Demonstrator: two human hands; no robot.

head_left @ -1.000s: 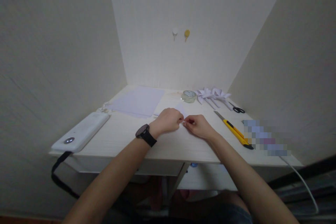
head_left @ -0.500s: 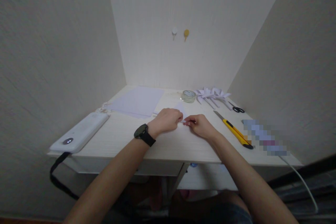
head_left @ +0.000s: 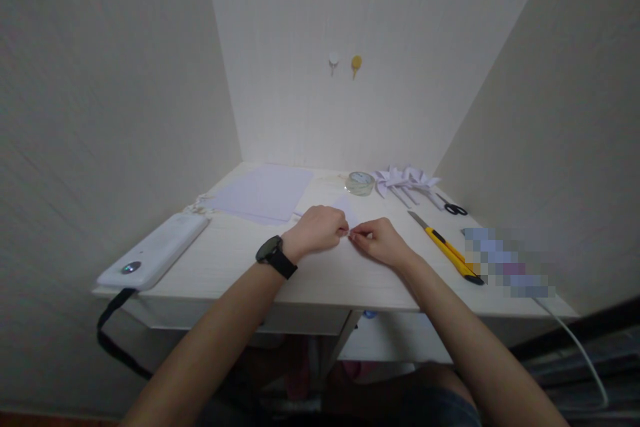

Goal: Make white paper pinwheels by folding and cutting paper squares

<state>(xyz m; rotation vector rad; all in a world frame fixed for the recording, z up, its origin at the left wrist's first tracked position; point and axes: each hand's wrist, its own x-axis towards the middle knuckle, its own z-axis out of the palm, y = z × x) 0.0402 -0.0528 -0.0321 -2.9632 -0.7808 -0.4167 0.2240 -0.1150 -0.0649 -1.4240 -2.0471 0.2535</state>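
Note:
My left hand (head_left: 324, 230), with a black watch on its wrist, is closed with its fingers curled. My right hand (head_left: 377, 239) pinches with thumb and fingertips right beside it. Between the two sets of fingertips shows the tip of a small white piece of paper (head_left: 349, 233); most of it is hidden in the fingers. Just behind the hands a pale lilac sheet of paper (head_left: 345, 205) lies on the white desk (head_left: 320, 280), partly covered by my left hand.
Larger paper sheets (head_left: 265, 193) lie at the back left, near a white device (head_left: 155, 250) with a strap. Clear tape (head_left: 360, 183), paper pinwheels (head_left: 405, 180), scissors (head_left: 453, 208), a yellow box cutter (head_left: 447, 250) and a blurred-out object (head_left: 505, 263) with a cable lie to the right.
My right fingertips have moved slightly left, closer to my left hand, and less of the small white paper shows between them. My left hand stays almost in place.

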